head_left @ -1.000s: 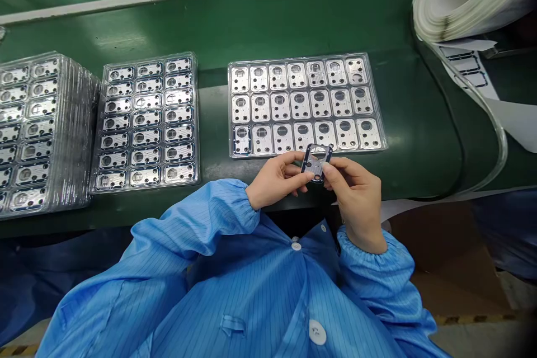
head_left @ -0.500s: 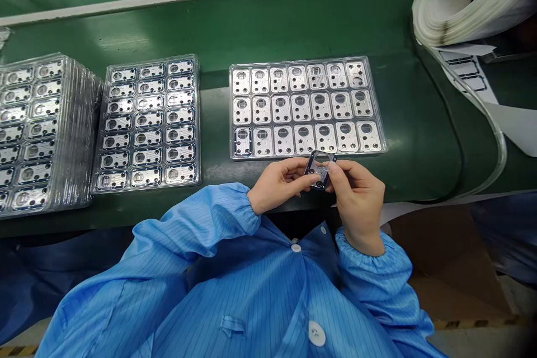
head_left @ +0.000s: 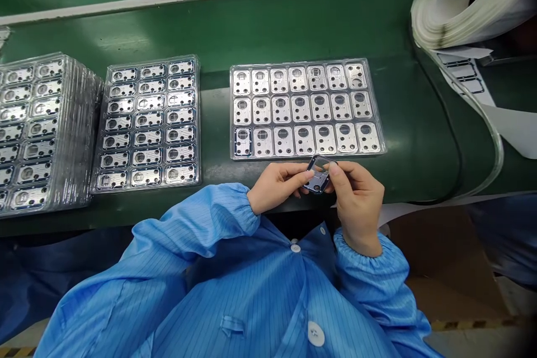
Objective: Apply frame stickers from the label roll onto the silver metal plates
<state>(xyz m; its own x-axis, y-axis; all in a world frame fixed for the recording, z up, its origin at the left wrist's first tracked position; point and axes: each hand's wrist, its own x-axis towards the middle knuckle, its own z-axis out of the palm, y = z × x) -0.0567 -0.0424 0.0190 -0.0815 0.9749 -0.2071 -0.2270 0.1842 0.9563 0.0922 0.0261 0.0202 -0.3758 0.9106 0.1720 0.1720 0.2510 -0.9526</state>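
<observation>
Between my two hands is a small flat metal plate (head_left: 319, 179) with a dark rim, a round opening and dark round spots. My left hand (head_left: 280, 185) pinches its left edge with the thumb on top. My right hand (head_left: 356, 196) grips the opposite edge between thumb and fingers; some fingertips are hidden behind the plate. Just beyond my hands lies a clear plastic tray (head_left: 308, 61) filled with rows of similar silver plates. One plate (head_left: 243, 142) at its near left corner has a dark blue rim.
A second filled tray (head_left: 198, 123) lies to the left, beside a tall stack of filled trays (head_left: 75, 128). A large roll of white strip (head_left: 432, 11) stands at the back right, near a sheet with black frame shapes (head_left: 465, 70). A cardboard box (head_left: 453, 268) is below the green bench (head_left: 319, 22).
The plate has tilted in my fingers and dropped slightly toward me. My left thumb has shifted a little left along its edge. The trays have stayed put.
</observation>
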